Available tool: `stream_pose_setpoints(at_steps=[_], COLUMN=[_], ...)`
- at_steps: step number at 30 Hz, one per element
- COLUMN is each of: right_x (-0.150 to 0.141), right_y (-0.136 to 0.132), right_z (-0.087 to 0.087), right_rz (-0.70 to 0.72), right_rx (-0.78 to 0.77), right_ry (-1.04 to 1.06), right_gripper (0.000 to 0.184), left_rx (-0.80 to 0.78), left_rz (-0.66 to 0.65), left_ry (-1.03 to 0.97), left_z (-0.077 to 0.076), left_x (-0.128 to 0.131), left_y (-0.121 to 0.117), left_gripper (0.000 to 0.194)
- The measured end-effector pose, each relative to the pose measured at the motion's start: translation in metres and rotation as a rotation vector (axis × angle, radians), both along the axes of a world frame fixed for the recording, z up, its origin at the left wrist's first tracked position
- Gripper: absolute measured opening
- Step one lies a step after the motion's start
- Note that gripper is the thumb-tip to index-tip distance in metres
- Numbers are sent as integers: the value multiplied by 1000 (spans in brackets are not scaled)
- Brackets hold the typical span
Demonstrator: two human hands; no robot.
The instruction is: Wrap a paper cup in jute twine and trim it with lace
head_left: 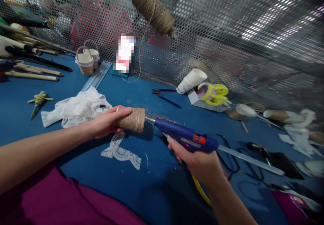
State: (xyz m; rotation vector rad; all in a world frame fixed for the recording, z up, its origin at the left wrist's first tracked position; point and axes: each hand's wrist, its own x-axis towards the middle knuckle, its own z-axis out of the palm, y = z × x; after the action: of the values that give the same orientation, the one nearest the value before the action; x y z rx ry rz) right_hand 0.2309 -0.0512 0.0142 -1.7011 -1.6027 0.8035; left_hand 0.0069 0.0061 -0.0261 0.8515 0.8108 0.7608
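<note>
My left hand is closed around a twine-wrapped cup, which lies sideways above the blue table. In my right hand is a blue glue gun with a lit red light and a clear glue stick poking out of its back. The gun's metal nozzle is at the cup's right end; whether they touch I cannot tell. A strip of white lace lies on the table below the cup. Behind my left wrist sits a heap of white lace.
Pliers, stacked paper cups and a box with yellow-handled scissors stand towards the back. Two small twine baskets are at back left, near bundled sticks. A twine spool hangs on the perforated metal screen. A black cord lies right.
</note>
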Motion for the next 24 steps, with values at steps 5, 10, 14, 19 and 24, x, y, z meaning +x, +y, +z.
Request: stream_pose_setpoints(at_steps=[5,10,14,19,24], right_x=[-1,5,17,14,4], right_y=[0,2,5,4,0], right_z=[1,-5,-14,-12,-6], right_rz=[-4,13,64,21,-5], right_rx=[11,57,25,57,39], right_ry=[-24,-2,-23,-18,-8], right_gripper=[16,17,16,20,18], left_rx=[13,13,4,10,24], left_rz=[-3,-8,-3,0,-28], left_ry=[6,-12,-3,-9,-19], left_z=[0,0,-1,-3,-3], left_x=[0,2,2,1,1], left_y=[0,0,-1,0,1], left_gripper=[41,43,44,41,43])
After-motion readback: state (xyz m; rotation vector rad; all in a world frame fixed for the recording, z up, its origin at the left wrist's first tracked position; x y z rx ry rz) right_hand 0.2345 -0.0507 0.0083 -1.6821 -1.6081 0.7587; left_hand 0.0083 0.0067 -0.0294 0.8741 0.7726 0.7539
